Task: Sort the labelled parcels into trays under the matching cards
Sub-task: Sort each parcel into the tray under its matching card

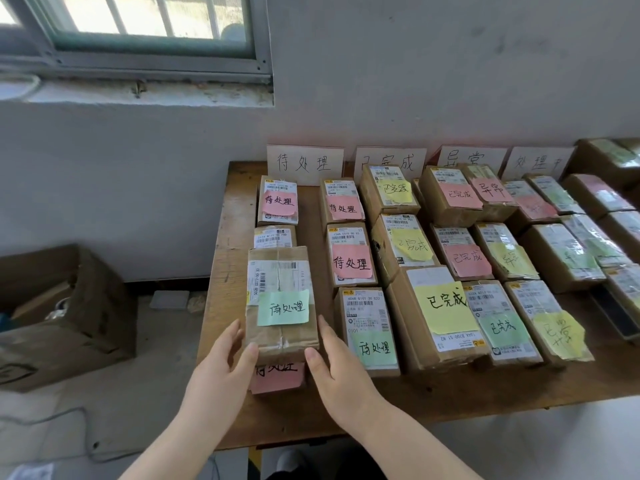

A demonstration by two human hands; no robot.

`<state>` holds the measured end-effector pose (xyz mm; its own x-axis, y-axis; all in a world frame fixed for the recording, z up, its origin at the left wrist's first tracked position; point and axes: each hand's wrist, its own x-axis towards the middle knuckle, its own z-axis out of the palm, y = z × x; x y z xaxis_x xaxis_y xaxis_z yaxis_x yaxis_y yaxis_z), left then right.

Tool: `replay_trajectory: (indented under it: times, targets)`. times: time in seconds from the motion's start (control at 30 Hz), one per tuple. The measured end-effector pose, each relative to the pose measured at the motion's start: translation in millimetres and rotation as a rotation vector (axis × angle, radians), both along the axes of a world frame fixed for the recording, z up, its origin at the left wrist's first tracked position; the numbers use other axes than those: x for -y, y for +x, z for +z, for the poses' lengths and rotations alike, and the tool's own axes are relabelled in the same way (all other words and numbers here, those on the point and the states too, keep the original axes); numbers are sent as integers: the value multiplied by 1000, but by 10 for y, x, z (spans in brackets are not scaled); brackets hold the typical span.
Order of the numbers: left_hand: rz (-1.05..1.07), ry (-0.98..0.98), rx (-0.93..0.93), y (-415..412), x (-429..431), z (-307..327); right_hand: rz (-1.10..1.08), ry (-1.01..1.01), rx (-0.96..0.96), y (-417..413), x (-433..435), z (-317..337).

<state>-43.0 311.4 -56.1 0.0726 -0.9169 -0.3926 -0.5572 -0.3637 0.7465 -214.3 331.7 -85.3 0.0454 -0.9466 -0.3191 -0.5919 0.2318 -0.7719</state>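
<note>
On my feed the left hand (221, 367) and the right hand (334, 365) sit on either side of a brown cardboard parcel with a green handwritten note (280, 271). Both hands are spread and relaxed, with the fingers mostly straight. The left hand's fingers lie along the parcel's left side, thumb against its near corner. The right hand's fingers lie along the right side, thumb at the other near corner. They touch it, and no finger curls round it — I can't tell whether they bear its weight.

The parcel lies flat on top of a lower parcel with a pink note (277, 375), whose near edge pokes out beneath it. Its far end overlaps a small brown parcel with a white shipping label (275, 236). Beyond that sits a far parcel with a pink note (278, 200). At the head of this leftmost column a white paper card (304, 164) leans on the grey wall (450, 64), and its characters match those on the green note.

Everything rests on a worn wooden table (228, 237). Just right of the right hand lies a second green-noted parcel (367, 330), with pink-noted ones behind it. Further right run more columns of parcels — yellow, pink and green notes — below three more white cards, the nearest of them the second card (391, 161). On the floor to the left, well apart from the table, is an open cardboard box (69, 306).
</note>
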Motion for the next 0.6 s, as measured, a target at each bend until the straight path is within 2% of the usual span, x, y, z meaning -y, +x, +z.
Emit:
replay_trajectory:
  times: [0.2, 0.43, 0.6]
  targets:
    - [-88, -95, 136, 91, 98, 113, 45, -49, -91, -118, 53, 191]
    - [-391, -354, 640, -75, 236, 358, 128, -104, -199, -254, 185, 343]
    - [-551, -423, 780, -448, 216, 536, 156, -174, -222, -481, 192, 531]
